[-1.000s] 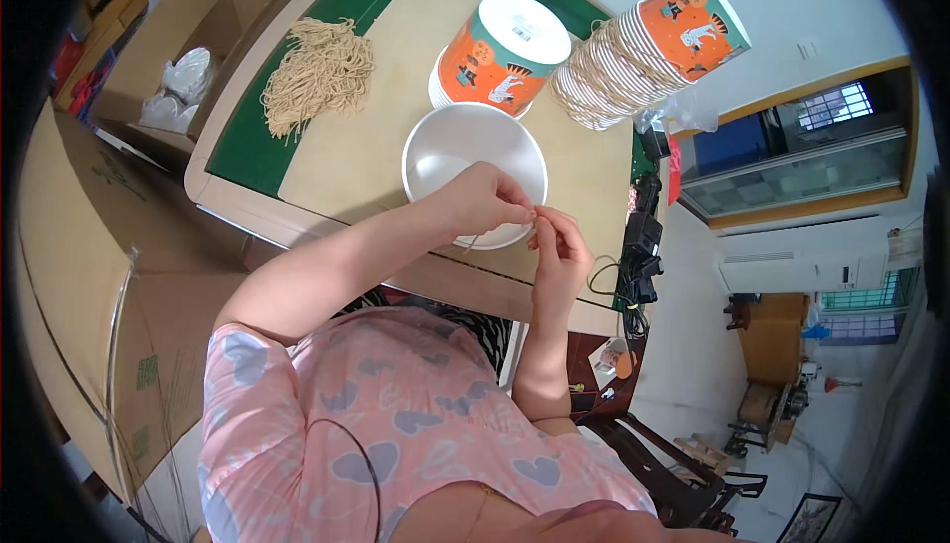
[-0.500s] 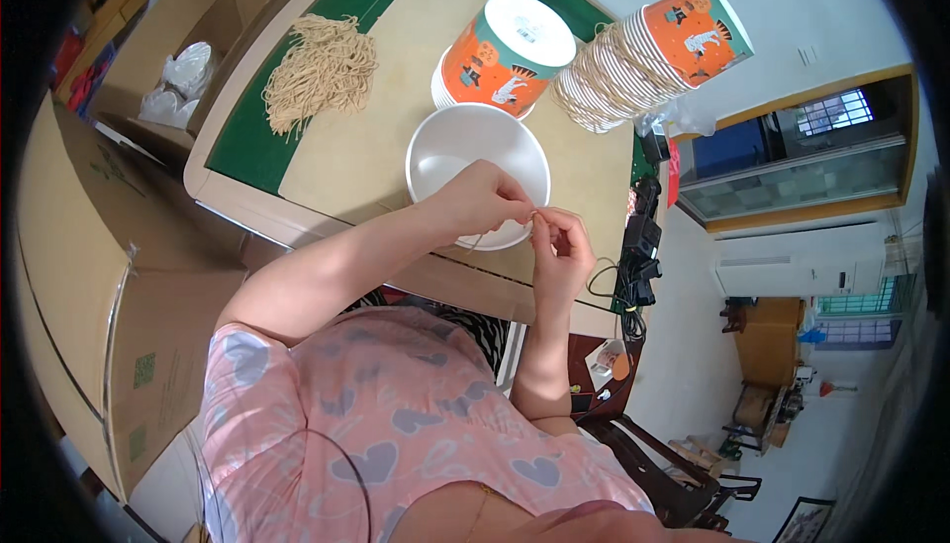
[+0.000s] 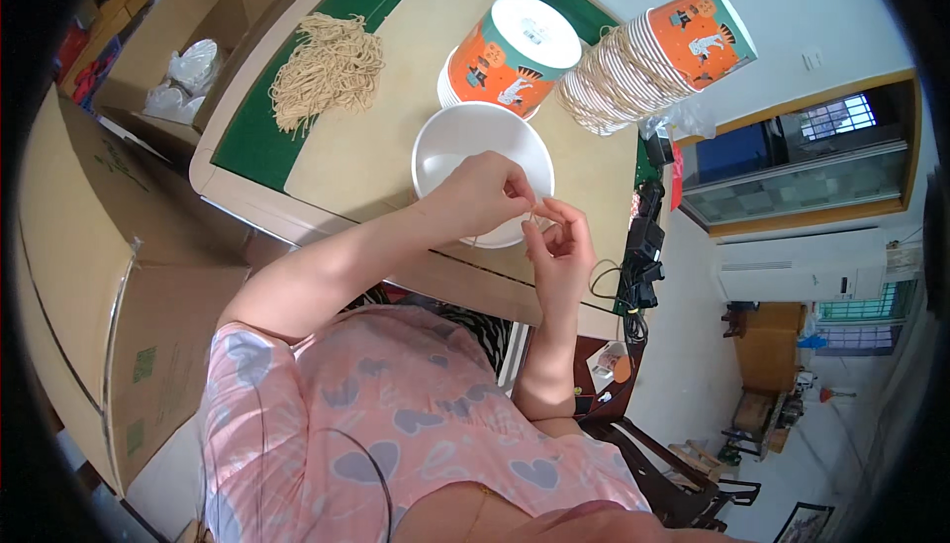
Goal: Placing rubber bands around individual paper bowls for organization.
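Observation:
My left hand (image 3: 487, 195) reaches over a white paper tub (image 3: 431, 152), its fingertips pinched on a thin tan string (image 3: 535, 216). Just to the right, my right hand (image 3: 562, 244) meets it at the tub's near right rim, thumb and forefinger at the same string with the other fingers curled. A strand hangs below the left hand by the near rim. The tub faces me with its white inside showing; my left hand hides part of it. Behind it, an orange and green printed tub (image 3: 492, 66) stands upside down over other white rims.
A heap of tan strings (image 3: 327, 75) lies at the table's far left. A long nested stack of printed tubs (image 3: 693, 43), strings draped around it, leans at the right. Black power adapters and cables (image 3: 645, 241) line the right edge. Cardboard boxes (image 3: 168, 345) stand left of the table.
The fingertips of my right hand have parted slightly from those of my left, with the string between them. The whole view has shifted a little; the tubs and heap stay put.

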Demonstrator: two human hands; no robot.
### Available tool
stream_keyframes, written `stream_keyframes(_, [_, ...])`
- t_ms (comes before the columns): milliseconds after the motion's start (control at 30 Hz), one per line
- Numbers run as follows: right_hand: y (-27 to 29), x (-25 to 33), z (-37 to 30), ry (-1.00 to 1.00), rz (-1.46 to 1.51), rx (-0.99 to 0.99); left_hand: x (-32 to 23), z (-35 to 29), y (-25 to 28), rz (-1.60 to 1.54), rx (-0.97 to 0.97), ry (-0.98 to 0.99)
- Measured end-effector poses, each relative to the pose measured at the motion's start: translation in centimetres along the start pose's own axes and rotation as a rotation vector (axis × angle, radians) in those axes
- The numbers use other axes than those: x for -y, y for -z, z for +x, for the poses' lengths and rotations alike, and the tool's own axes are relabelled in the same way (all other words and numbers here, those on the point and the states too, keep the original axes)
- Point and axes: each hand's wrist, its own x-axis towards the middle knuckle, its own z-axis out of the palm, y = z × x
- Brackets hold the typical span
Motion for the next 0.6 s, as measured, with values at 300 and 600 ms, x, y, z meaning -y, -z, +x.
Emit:
stream_keyframes(300, [-0.3, -0.5, 0.5, -0.003, -0.164, 0.060, -0.3, -0.9, 0.0, 0.132, -0.096, -0.017])
stream_keyframes(600, [-0.5, -0.1, 1.0, -0.015, -0.186, 0.041, 0.3, -1.3, -0.5, 0.127, -0.233, -0.094])
